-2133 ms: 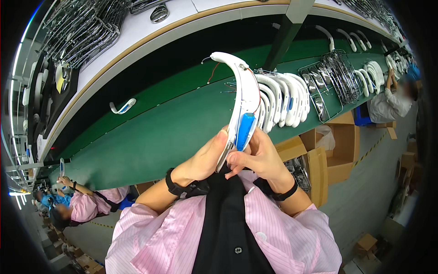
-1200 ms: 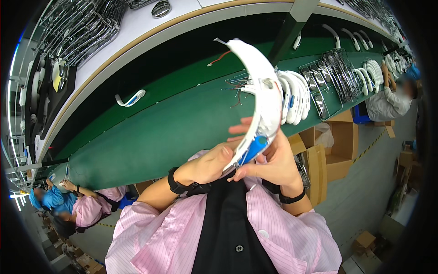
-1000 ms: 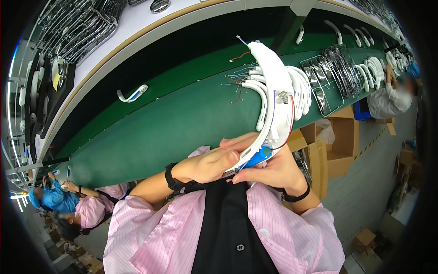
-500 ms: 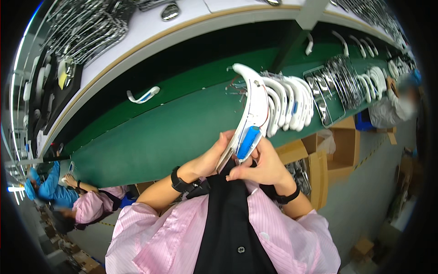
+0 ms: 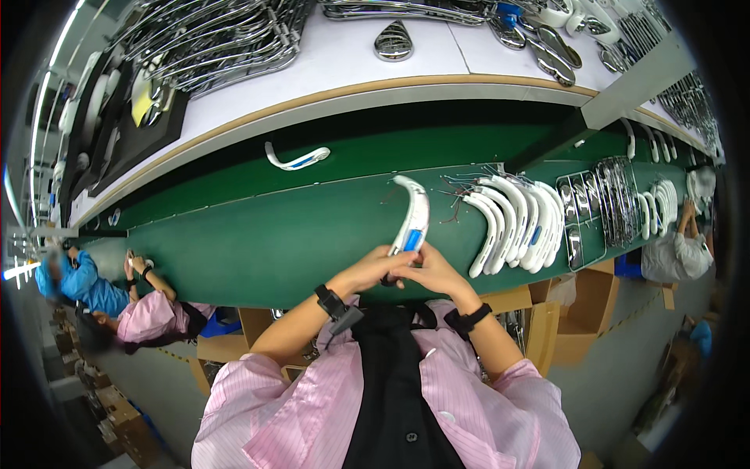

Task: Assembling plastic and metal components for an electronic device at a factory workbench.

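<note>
**Clamped at one end, tip outward**

A green bench bears a row of white casings. Left of the row, a curved casing points its long axis outward, its near end clamped by left hand and right hand, the right nearer the row.

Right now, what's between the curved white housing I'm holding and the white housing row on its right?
Past the held housing, green benchtop, then thin wires by the row, in the head view.
</note>
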Demonstrator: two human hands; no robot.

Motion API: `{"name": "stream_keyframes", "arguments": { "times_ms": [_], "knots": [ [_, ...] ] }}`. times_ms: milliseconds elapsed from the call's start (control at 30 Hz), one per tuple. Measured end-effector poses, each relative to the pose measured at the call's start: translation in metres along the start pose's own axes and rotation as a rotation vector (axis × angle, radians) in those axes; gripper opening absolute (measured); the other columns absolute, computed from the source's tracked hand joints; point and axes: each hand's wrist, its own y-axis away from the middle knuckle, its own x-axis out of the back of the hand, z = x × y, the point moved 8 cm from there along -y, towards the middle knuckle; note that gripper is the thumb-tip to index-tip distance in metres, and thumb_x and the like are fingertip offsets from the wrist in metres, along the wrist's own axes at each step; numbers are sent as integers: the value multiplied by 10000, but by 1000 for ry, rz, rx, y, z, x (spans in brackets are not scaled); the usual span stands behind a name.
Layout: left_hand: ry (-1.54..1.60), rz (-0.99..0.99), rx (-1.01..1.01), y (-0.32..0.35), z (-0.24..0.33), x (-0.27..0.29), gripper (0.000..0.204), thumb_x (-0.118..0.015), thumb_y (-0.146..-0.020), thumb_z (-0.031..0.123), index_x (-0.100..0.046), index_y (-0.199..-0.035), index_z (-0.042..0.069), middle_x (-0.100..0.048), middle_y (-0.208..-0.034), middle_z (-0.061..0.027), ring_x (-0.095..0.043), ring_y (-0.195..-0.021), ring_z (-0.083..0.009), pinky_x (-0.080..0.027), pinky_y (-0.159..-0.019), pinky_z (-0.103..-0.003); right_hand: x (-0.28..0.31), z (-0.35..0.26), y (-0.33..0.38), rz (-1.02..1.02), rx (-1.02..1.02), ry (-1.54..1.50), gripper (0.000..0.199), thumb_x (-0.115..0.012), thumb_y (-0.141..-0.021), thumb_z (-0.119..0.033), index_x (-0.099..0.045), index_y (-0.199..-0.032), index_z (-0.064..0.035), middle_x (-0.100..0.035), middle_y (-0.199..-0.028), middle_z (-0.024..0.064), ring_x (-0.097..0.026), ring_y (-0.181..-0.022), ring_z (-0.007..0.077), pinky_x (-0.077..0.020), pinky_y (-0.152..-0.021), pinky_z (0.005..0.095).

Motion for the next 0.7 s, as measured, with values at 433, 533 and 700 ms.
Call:
{"name": "stream_keyframes", "arguments": {
  "times_ms": [433,533,700],
  "knots": [
    [-1193,770,-143,-211,119,239,684,-512,-870,610,-610,-1113,-22,-582,-1193,-270,-560,-1075,-434,-445,-905,-465,59,138,148,819,-508,459,482,-631,-874,-379,-585,-1135,23,-666,-1024,194,-659,-912,295,-515,-817,376],
    [-1122,1183,-203,-176,128,247,736,-560,-838,616,-578,-1170,-40,-594,-1165,-276,-562,-1081,-431,-508,-817,-448,40,188,215,959,-633,315,436,-614,-865,-359,-634,-1063,30,-685,-940,170,-665,-846,267,-518,-786,369],
    [-225,1687,354,-83,68,282,909,-737,-660,652,-554,-1115,-114,-590,-1136,-272,-600,-1056,-336,-550,-747,-412,-11,301,315,922,-1012,201,485,-603,-817,-379,-670,-1041,46,-687,-989,230,-667,-953,308,-505,-837,370]
  ]
}}
